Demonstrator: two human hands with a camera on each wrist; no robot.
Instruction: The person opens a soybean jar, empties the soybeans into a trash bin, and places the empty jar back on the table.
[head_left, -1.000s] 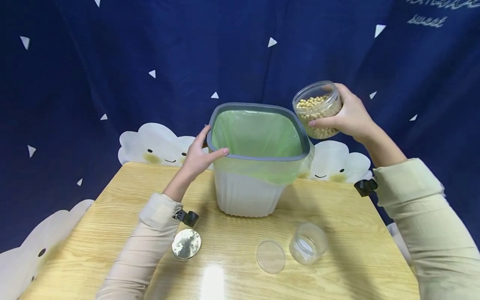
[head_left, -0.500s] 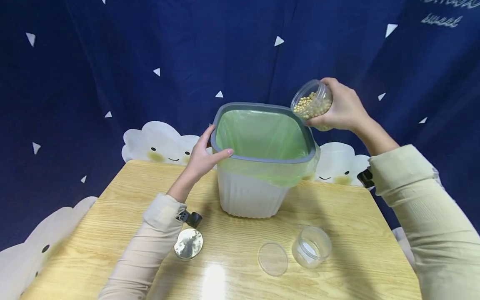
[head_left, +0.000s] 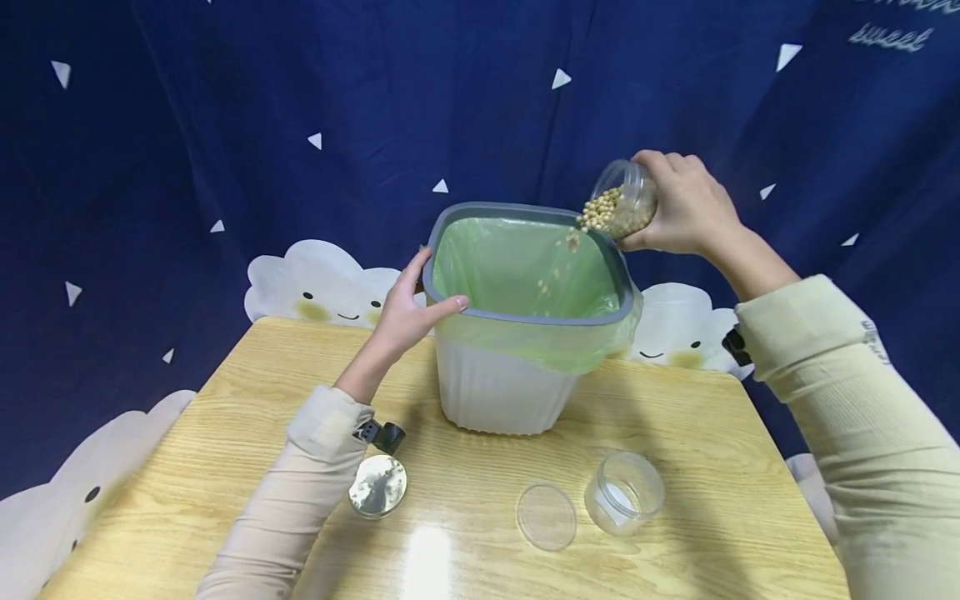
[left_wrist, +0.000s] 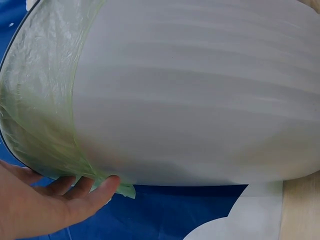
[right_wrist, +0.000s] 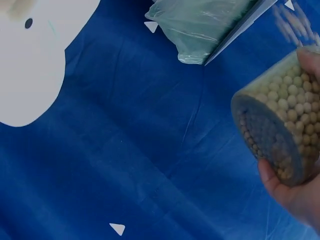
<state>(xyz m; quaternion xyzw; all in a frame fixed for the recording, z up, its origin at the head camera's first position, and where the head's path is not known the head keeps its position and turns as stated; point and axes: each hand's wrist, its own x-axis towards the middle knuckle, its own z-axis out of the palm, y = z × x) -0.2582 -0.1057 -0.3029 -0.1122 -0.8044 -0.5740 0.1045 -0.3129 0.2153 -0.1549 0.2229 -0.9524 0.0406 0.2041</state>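
My right hand (head_left: 686, 204) grips a clear plastic jar (head_left: 637, 200) of soybeans (right_wrist: 295, 100), tipped on its side at the bin's right rim. Loose beans (head_left: 573, 242) fall from its mouth into the bin. The white trash can (head_left: 502, 387) stands upright on the table, with a grey rim (head_left: 525, 318) and a light green bag (head_left: 517, 258) lining it and folded over outside. My left hand (head_left: 405, 317) holds the can's left rim, thumb across the front edge. In the left wrist view, the left fingers (left_wrist: 82, 187) lie against the bag and the can's side.
On the wooden table (head_left: 465, 517) a silvery round lid (head_left: 378, 486) lies by the left forearm. Nearer the front right are a clear round disc (head_left: 546, 517) and a second clear jar (head_left: 624, 493). A blue curtain (head_left: 495, 100) hangs behind the table.
My right hand has moved slightly left and tilted the jar further over the bin. Soybeans now spill from its mouth. The left hand has kept its hold on the rim.
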